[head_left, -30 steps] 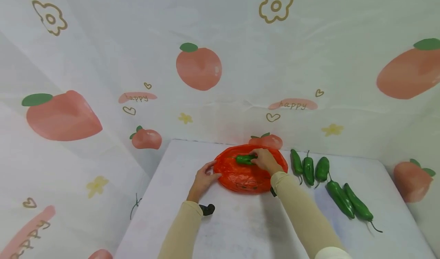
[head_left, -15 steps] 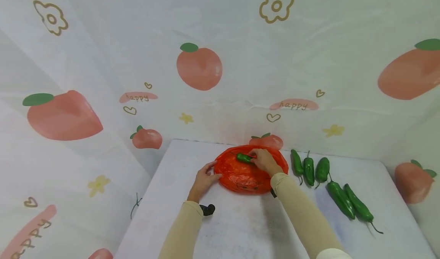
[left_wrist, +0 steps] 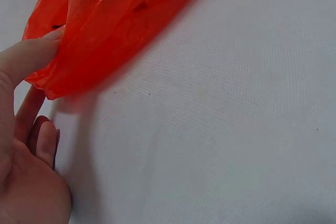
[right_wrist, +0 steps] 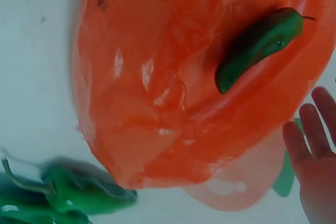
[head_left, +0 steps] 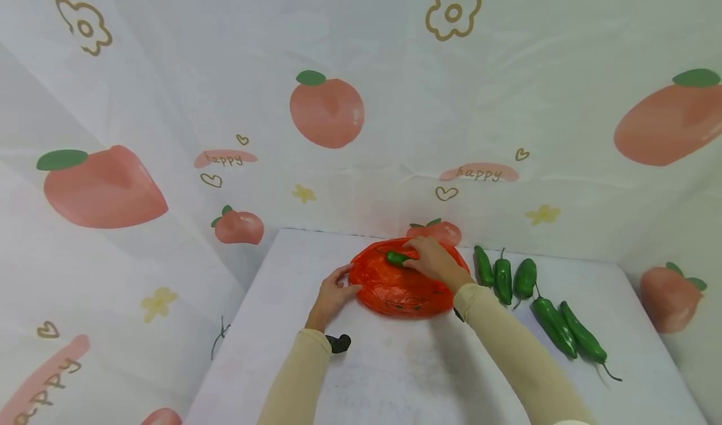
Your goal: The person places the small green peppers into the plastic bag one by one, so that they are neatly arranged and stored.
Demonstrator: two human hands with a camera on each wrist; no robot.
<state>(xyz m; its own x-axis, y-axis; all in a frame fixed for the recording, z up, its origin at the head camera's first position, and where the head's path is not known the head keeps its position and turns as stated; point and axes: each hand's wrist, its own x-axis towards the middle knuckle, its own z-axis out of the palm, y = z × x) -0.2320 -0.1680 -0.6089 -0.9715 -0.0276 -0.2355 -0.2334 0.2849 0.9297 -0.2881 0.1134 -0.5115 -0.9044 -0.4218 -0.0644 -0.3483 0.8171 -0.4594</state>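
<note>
A red plastic bag (head_left: 406,293) lies spread in a rounded shape near the back of the table. My left hand (head_left: 333,296) pinches its left edge, thumb on top and fingers beneath, as the left wrist view shows with the bag (left_wrist: 105,40). On the bag rests one green chili pepper (head_left: 397,259), fully visible in the right wrist view as a curved pepper (right_wrist: 257,48) with a thin stem. Over the bag's right side is my right hand (head_left: 437,265). Its fingers (right_wrist: 315,124) are straight and apart from the pepper.
Several green chili peppers (head_left: 555,328) lie on the white table (head_left: 395,375) right of the bag, some close to its edge. A patterned cloth wall (head_left: 361,187) rises behind the table. Beside my left wrist is a small black piece (head_left: 340,343).
The green pepper on the bag has turned slightly, and my right hand has let it go and lifted back a little. My left hand stays at the bag's edge.
</note>
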